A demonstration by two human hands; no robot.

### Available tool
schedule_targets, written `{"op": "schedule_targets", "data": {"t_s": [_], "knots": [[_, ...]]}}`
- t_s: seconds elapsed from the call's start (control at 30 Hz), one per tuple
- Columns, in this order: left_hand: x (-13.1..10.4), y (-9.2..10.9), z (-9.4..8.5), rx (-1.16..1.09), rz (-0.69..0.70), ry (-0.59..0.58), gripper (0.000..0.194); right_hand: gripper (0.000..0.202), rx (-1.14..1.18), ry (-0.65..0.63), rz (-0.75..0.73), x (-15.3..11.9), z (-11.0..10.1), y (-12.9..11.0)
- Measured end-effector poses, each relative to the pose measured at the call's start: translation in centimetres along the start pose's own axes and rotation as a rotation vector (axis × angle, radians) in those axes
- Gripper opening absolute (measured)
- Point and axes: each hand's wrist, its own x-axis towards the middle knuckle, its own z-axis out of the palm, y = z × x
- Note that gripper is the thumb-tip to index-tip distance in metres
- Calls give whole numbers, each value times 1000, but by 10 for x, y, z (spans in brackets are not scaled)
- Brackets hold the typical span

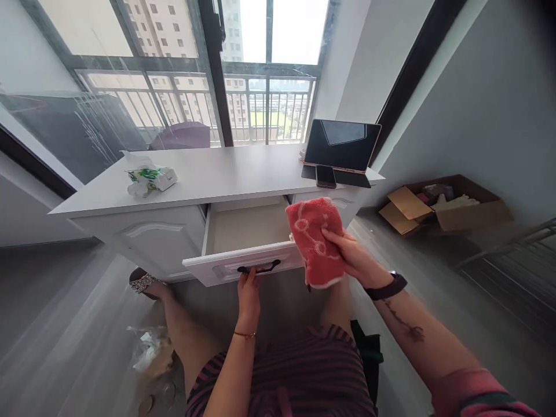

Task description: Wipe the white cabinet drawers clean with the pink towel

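Red cloth up in the right hand, and the drawer stands open!
Thumb on top, that right hand pinches the cloth, which covers the drawer's front right corner; the left hand has its fingers curled on the black handle. On the white desktop, tissues by the left edge, tablet towards the right.

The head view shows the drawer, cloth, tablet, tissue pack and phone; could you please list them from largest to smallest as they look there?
1. Drawer
2. Cloth and tablet: too alike to rank, and the cloth, in the right hand, looks nearer the camera
3. Tissue pack
4. Phone
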Motion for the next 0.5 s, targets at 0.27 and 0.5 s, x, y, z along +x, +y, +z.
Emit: {"op": "schedule_targets", "data": {"t_s": [0.27, 0.5], "knots": [[-1, 6, -6, -24, -63, -21, 35, 31, -1170, -387, -513, 132, 28, 2], [-1, 11, -6, 116, -21, 0, 36, 47, -1649, -1026, 154, 171, 39, 52]]}}
